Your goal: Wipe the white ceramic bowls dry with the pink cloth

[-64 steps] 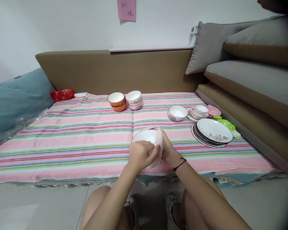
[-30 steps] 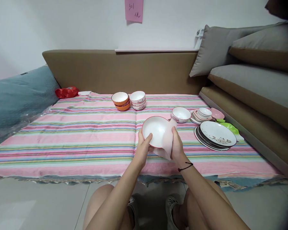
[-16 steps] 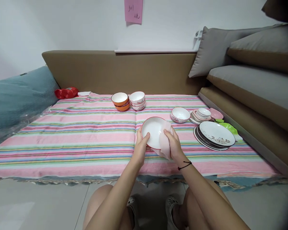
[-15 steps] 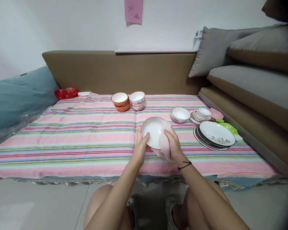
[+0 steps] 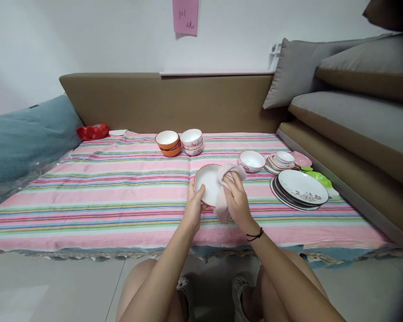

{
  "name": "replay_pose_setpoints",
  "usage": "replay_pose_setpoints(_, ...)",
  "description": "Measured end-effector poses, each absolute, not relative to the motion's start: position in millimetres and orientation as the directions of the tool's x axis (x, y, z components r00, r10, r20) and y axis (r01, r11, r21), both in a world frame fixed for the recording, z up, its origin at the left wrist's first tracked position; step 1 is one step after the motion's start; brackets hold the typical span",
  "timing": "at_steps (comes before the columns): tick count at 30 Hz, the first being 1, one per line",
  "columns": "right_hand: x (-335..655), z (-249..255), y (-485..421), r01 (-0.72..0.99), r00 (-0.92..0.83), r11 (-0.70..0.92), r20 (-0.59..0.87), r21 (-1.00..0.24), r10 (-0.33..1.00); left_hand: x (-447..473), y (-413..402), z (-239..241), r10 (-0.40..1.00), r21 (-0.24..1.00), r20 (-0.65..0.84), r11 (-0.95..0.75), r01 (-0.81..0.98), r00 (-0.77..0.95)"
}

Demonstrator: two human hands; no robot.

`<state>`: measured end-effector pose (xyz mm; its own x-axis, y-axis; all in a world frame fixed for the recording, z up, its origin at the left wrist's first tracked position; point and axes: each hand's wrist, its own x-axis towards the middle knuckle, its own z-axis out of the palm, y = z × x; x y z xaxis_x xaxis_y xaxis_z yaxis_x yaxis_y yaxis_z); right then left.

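Note:
A white bowl with a red rim [image 5: 208,181] is tilted toward me above the striped cloth. My left hand [image 5: 195,203] grips its left side, thumb inside the rim and fingers beneath. At the bowl's right edge, my right hand [image 5: 235,197] is closed on a pale pink cloth [image 5: 223,208], which drapes over the rim and partly covers the inside. Another white bowl [image 5: 251,162] stands just beyond, to the right. Farther back are a stack of orange bowls [image 5: 168,144] and a stack of white bowls [image 5: 191,141], side by side.
Stacked plates [image 5: 302,190] lie at the right, with small dishes [image 5: 282,161] and a green leaf-shaped dish [image 5: 320,179] behind them. Grey cushions [image 5: 356,116] rise along the right side. A red plastic bundle [image 5: 93,131] sits at the back left on the striped cloth [image 5: 104,192].
My right hand has lifted and turned at the rim, bunching the pink cloth higher over the bowl's right edge. The bowl has shifted slightly left in my left hand.

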<state>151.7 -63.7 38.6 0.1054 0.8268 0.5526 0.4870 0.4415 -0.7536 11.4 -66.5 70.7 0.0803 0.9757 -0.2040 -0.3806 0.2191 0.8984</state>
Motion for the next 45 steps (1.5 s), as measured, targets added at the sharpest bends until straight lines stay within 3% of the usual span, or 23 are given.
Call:
replay_pose_setpoints(4,153,43,-65,0.668,-0.137,0.488,0.552,-0.562,0.822,8,-62,70,0.983,0.913,-0.183,0.178,-0.366,0.021)
replay_pose_setpoints(7,148,48,-68,0.699,-0.288,0.547,0.519,-0.460,0.805,6,-58,69,0.987,0.922,-0.162,0.147,-0.359,-0.012)
replay_pose_setpoints(12,140,52,-75,0.653,-0.446,0.628,0.457,-0.422,0.770,4,-54,64,0.986,0.944,-0.158,0.135,-0.300,-0.052)
replay_pose_setpoints(16,140,55,-79,0.563,-0.540,0.677,0.409,-0.474,0.735,4,-53,61,0.989,0.939,-0.142,0.123,-0.320,-0.034)
replay_pose_setpoints(20,141,54,-78,0.625,-0.496,0.633,0.393,-0.457,0.774,4,-53,63,0.984,0.936,-0.169,0.144,-0.320,-0.051)
replay_pose_setpoints(28,149,46,-72,0.866,-0.277,0.436,0.490,-0.245,0.826,8,-53,69,0.986,0.953,-0.137,0.106,-0.283,-0.091)
replay_pose_setpoints(31,149,42,-71,0.818,-0.342,0.482,0.408,-0.314,0.846,8,-52,68,0.983,0.950,-0.156,0.124,-0.286,-0.092)
replay_pose_setpoints(38,140,50,-79,0.531,-0.444,0.542,0.332,-0.651,0.833,5,-49,59,0.973,0.950,-0.201,0.165,-0.265,-0.116)
replay_pose_setpoints(40,142,51,-80,0.548,-0.427,0.517,0.312,-0.657,0.849,3,-48,57,0.967,0.954,-0.222,0.190,-0.233,-0.121)
replay_pose_setpoints(45,153,35,-74,0.706,-0.377,0.483,0.303,-0.517,0.875,0,-52,52,0.962,0.954,-0.255,0.233,-0.187,-0.101)
